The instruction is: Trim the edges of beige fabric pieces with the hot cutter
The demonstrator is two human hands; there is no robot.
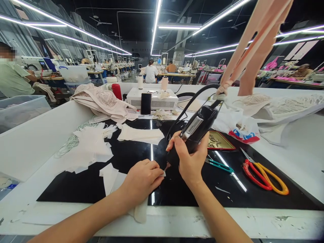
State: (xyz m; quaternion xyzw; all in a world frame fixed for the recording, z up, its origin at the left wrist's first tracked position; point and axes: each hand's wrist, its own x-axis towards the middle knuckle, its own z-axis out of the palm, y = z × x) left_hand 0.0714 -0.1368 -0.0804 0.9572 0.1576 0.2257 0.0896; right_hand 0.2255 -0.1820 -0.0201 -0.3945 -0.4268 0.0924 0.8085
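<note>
My right hand (pixel 189 158) is wrapped round a black corded handheld tool (pixel 199 126), tilted with its narrow metal tip pointing down and left. That tip meets or nearly meets the edge of a pale fabric piece (pixel 118 182) at my left fingertips. My left hand (pixel 144 177) lies over the fabric with its fingers pressed together, pinching the edge against the black board (pixel 131 153). Part of the fabric is hidden under the hand and forearm. Peach fabric strips (pixel 243 50) tied to the tool's cable end run upward.
Right of the tool lie teal-handled snips (pixel 220 165), red-and-yellow scissors (pixel 265 175) and a small tray (pixel 220 140) of metal pieces. Cut fabric (pixel 88 148) is piled left. A phone (pixel 146 104) leans on a vented white box (pixel 162 99) behind. Other people sit farther off.
</note>
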